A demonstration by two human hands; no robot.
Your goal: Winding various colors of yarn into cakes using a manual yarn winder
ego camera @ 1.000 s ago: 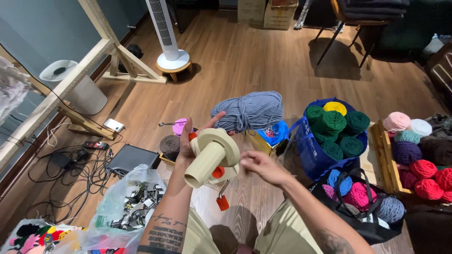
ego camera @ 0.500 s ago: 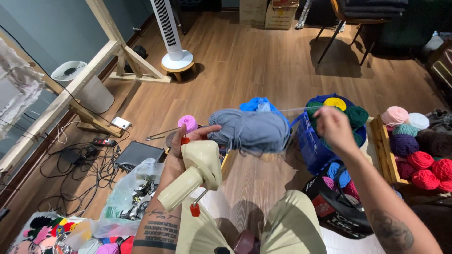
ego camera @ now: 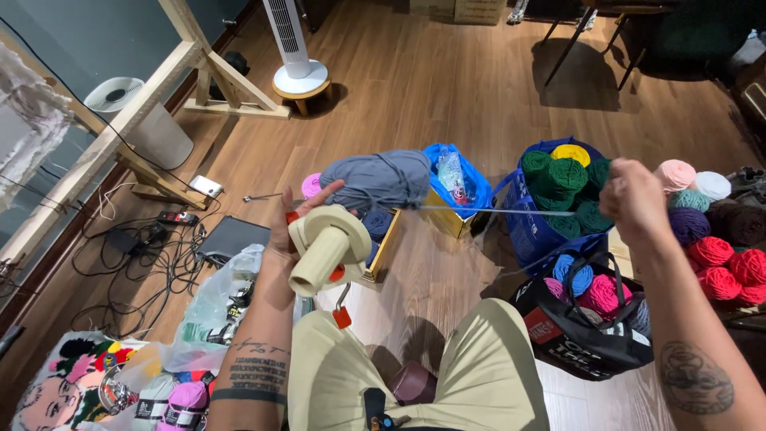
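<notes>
Head cam: left hand (ego camera: 289, 239) wrapped round a cream yarn winder (ego camera: 325, 249) w/ red bits, just left of center. Right hand (ego camera: 635, 199) at right, closed, pinching a grey strand (ego camera: 495, 211) pulled taut from the grey yarn skein (ego camera: 377, 180) at center. Blue bag (ego camera: 536, 231) of green balls btwn skein and right hand.

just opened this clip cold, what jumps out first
At centre, the left hand grips a cream yarn winder, while the right hand pulls a taut strand from a grey-blue skein on the floor beyond. To the right, a blue bag of green yarn balls stands beside red and pink ones.
</notes>
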